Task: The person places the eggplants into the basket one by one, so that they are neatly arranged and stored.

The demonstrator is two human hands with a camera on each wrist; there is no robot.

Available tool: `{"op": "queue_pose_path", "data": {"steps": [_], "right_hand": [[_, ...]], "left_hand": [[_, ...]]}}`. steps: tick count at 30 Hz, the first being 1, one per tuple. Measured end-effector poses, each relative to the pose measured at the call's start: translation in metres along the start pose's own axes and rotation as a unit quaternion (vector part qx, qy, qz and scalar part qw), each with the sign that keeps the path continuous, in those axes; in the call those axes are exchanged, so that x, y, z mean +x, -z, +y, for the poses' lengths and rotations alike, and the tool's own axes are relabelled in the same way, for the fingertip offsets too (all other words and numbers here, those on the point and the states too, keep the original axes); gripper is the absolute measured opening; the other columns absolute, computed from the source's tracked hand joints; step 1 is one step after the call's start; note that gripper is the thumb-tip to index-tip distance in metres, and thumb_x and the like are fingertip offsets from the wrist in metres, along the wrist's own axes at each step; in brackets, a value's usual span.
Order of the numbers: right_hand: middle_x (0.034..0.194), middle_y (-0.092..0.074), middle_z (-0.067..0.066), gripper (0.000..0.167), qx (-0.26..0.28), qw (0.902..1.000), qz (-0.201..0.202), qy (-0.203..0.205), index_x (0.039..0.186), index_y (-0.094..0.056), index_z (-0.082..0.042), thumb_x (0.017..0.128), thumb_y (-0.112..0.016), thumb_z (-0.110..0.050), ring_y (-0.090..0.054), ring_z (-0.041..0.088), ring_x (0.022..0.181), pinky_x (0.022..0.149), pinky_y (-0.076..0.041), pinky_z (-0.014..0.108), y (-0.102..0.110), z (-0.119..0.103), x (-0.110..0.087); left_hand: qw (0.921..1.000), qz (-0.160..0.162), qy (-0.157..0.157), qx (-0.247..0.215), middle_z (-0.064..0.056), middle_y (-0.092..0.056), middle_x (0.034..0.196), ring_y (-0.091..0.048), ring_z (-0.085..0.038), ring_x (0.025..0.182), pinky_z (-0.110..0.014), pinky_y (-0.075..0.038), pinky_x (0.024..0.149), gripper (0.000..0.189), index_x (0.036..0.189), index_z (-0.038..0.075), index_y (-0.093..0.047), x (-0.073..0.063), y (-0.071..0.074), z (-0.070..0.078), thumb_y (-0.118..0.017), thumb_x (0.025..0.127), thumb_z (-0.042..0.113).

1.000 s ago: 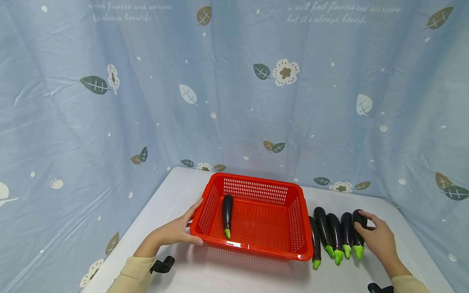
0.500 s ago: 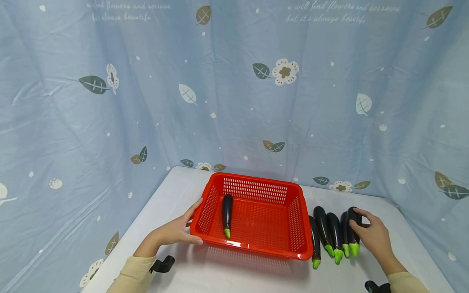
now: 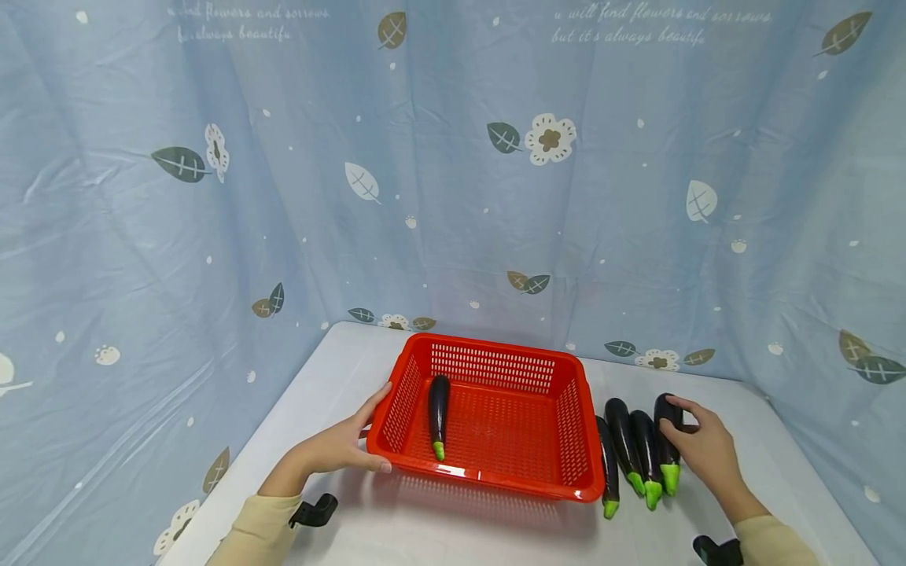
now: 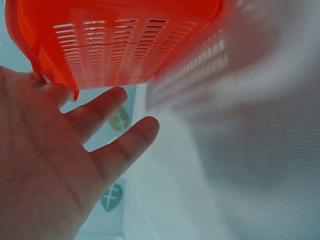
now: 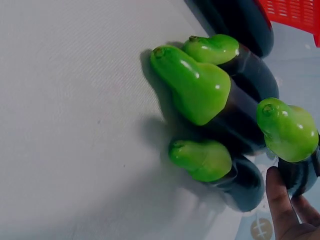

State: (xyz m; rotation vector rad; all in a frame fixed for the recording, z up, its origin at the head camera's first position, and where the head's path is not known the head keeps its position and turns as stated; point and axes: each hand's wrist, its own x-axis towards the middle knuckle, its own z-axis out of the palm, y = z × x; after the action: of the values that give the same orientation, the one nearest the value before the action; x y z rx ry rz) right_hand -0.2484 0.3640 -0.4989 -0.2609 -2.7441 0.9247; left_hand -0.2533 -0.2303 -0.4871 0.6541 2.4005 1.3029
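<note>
In the head view, my right hand [image 3: 704, 448] pinches a dark purple eggplant [image 3: 664, 413] near its rounded end, the green cap [image 3: 670, 479] pointing toward me. The right wrist view shows this held eggplant [image 5: 287, 130] above others that lie on the table, one of them hidden from the head camera beneath it. My left hand [image 3: 343, 448] holds the near left corner of a red plastic basket [image 3: 488, 479], thumb along the front and fingers on the left rim. Two of its fingers [image 4: 125, 145] stretch out straight below the rim in the left wrist view. One eggplant [image 3: 439, 409] lies inside the basket.
Several more eggplants [image 3: 623, 440] lie side by side right of the basket, green caps toward me. The nearest eggplant [image 3: 609, 472] lies along the basket's right wall. A white table [image 3: 425, 534] carries everything, and a blue patterned curtain [image 3: 453, 196] hangs behind it.
My right hand has moved left with its eggplant, which now covers the neighbouring eggplant in the head view. The left hand and basket hold still.
</note>
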Motion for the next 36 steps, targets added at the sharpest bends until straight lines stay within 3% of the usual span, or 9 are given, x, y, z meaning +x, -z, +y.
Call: {"op": "queue_pose_path", "data": {"steps": [8,17,36], "right_hand": [[0.14,-0.042,0.039,0.054,0.008,0.9998,0.0,0.018,0.142,-0.053,0.002,0.098,-0.066,-0.026,-0.06,0.053,0.108,0.076,-0.058,0.055,-0.004,-0.003,-0.002],[0.14,-0.045,0.037,0.051,0.009,0.9991,-0.002,0.041,0.142,-0.054,0.0,0.099,-0.066,-0.025,-0.06,0.052,0.108,0.082,-0.056,0.06,-0.011,-0.009,-0.003],[0.142,-0.045,0.034,0.051,0.025,0.9986,-0.018,0.042,0.142,-0.055,-0.002,0.098,-0.066,-0.025,-0.059,0.054,0.113,0.086,-0.057,0.059,-0.02,-0.029,-0.008]], "left_hand": [[1.0,-0.004,-0.004,-0.006,-0.019,-0.021,0.165,-0.036,-0.039,0.144,-0.058,-0.042,0.11,0.125,0.165,0.023,0.004,0.0,0.0,-0.001,-0.087,0.079,0.036],[1.0,-0.001,-0.007,-0.002,-0.019,-0.02,0.166,-0.035,-0.039,0.145,-0.058,-0.041,0.11,0.125,0.165,0.022,0.003,0.0,0.0,-0.001,-0.087,0.079,0.036],[1.0,0.0,-0.008,-0.002,-0.018,-0.021,0.165,-0.034,-0.039,0.145,-0.059,-0.041,0.11,0.125,0.165,0.023,0.003,0.0,0.0,-0.001,-0.086,0.079,0.038]]}}
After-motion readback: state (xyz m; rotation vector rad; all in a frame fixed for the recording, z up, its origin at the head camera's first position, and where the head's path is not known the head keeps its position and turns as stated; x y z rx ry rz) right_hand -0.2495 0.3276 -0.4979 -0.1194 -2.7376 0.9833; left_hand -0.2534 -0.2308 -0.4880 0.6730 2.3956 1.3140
